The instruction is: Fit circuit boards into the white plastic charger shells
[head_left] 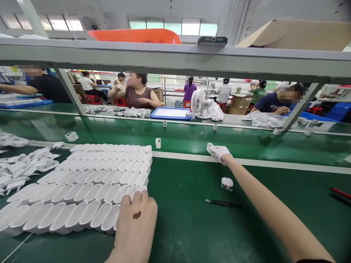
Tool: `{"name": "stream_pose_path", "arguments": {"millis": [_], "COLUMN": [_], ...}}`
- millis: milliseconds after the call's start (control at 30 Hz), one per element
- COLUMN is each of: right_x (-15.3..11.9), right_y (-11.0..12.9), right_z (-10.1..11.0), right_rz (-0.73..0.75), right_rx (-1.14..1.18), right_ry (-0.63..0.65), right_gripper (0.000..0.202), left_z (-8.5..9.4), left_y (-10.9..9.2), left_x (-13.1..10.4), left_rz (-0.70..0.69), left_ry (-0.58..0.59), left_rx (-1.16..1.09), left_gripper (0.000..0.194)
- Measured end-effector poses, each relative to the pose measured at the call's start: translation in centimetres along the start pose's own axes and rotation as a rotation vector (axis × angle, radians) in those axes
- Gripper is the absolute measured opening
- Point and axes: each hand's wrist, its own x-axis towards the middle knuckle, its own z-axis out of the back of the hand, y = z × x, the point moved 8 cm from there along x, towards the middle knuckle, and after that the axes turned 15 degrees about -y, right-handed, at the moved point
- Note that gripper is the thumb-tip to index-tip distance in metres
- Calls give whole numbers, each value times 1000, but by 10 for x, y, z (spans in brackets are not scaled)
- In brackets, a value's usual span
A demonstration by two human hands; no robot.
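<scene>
Rows of white oval plastic shells (90,190), open side up, stand on the green bench at left. My bare left hand (138,215) is closed over the near right corner of these rows, fingers curled on a shell at the row's end; its fingertips are partly hidden. Farther out, my white-gloved right hand (221,153) pinches a white plastic housing (209,147) at the edge of the green belt. Between my arms lie a small circuit board with a white top (227,183) and dark tweezers (223,203).
Loose white parts (24,166) are heaped at far left. Several white housings, one upright (158,143), are spread along the belt (186,137). Red and black pens (341,193) lie at right. A shelf beam (170,58) crosses overhead. Co-workers sit beyond, near a white fan (197,101).
</scene>
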Motion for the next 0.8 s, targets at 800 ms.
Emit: {"name": "stream_pose_path", "arguments": {"millis": [800], "right_x": [-121], "right_y": [-59], "right_z": [57], "right_rz": [430], "right_rx": [128], "right_ry": [335], "right_gripper": [39], "left_z": [-55], "left_y": [-70], "left_x": [3], "left_rz": [373], "left_ry": [230], "left_rx": [-1388], "left_gripper": [66]}}
